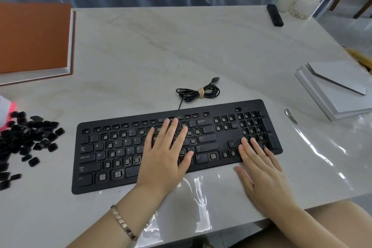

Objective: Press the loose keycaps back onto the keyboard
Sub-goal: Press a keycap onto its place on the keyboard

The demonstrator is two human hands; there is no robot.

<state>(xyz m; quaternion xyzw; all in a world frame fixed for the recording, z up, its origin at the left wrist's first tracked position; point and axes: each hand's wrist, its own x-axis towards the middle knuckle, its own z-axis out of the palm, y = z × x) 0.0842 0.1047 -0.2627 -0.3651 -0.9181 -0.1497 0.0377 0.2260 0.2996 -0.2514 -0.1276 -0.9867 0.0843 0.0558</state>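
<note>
On the keyboard (249, 104), keycaps (206, 138) read Enter, perhaps Backspace.

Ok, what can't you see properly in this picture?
All in the head view:
- The left hand covers the middle of the keyboard, so which keys there have caps is hidden.
- The right hand covers part of the number pad.
- The pile of loose keycaps runs off the left edge, and their letters are too small to read.
- The pink and white thing is cut off by the left edge.

head view looks steeply down, close over the keyboard (177, 145).
</note>
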